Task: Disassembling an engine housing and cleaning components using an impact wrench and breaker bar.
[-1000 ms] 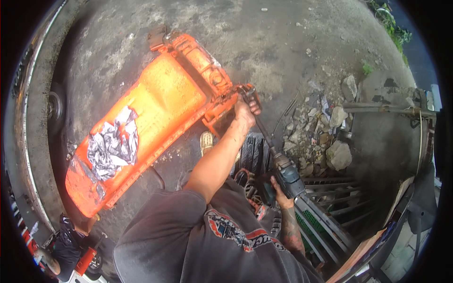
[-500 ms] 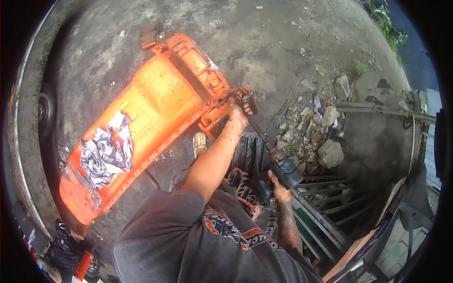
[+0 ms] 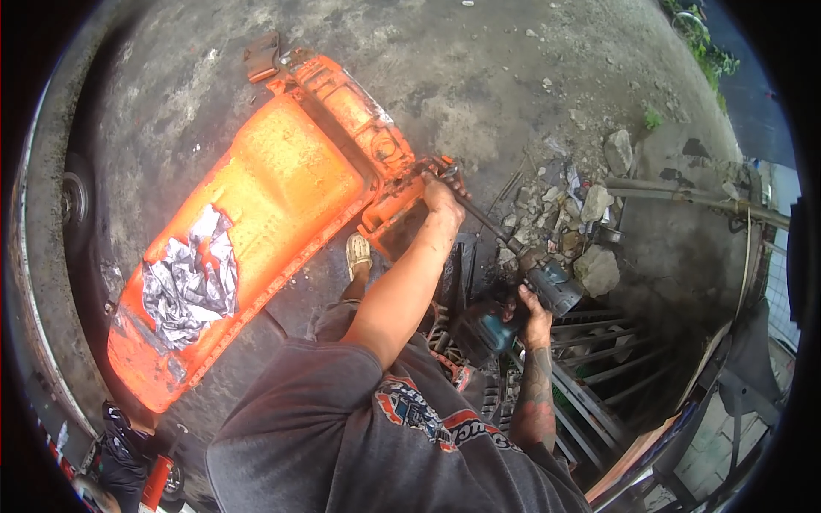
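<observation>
Right hand [image 3: 534, 309] wrapped around a power drill [image 3: 547, 286]; left hand [image 3: 442, 198] closed, probably steadying its long bit [image 3: 487, 224] at the orange housing [image 3: 256, 205] ahead. Keep the bit square and press steadily. A torn grey-white sticker [image 3: 188, 278] lies far to the left

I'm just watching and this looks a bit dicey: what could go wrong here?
Three things, possibly. The left hand sits right at the tip of the long bit, so a slip of the power tool in the right hand could hurt the fingers. The foot wears only an open sandal beside the orange metal body. Loose rubble nearby could cause a stumble.
</observation>
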Demonstrator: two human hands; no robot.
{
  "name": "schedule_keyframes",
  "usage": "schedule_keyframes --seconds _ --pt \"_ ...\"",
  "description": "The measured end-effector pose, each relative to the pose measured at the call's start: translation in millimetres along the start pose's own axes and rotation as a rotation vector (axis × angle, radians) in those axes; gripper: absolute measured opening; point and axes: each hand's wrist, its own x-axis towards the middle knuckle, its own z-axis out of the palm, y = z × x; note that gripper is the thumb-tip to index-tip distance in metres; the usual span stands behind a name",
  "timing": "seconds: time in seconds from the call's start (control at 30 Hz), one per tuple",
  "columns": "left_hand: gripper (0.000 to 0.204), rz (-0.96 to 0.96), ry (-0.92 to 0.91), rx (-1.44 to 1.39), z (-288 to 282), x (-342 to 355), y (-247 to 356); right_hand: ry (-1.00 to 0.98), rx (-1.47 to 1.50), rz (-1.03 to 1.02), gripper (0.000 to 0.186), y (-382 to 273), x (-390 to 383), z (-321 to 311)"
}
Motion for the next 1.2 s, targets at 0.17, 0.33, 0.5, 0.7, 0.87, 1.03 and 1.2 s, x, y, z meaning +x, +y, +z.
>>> schedule_keyframes --seconds 0.17,0.33,0.5,0.7,0.87,1.03,1.2 --pt "0.06 0.026 -0.079 -0.021 0 1 -2 -0.044 0.192 0.101 0.023 -13 -2 2" --pt "0.062 -0.08 -0.119 -0.036 -11 -4 21 -0.07 -0.678 -0.367 0.015 -5 -10 13" --pt "0.062 -0.165 -0.162 -0.118 -5 -3 19 -0.003 -0.359 -0.094 0.023 -12 9 4" --pt "0.056 -0.211 -0.276 -0.168 -8 -3 12 0.011 -0.192 -0.009 0.017 -4 2 -1" --pt "0.058 -0.163 -0.224 -0.148 -8 -3 14 0.073 -0.249 -0.139 0.013 0 -4 -12" --pt "0.046 -0.133 -0.186 -0.088 -4 -10 10 -0.007 -0.301 -0.101 0.021 8 -3 -24" --pt "0.047 -0.091 -0.222 -0.101 -12 -33 0 0.037 -0.4 -0.124 0.018 25 -31 -33"
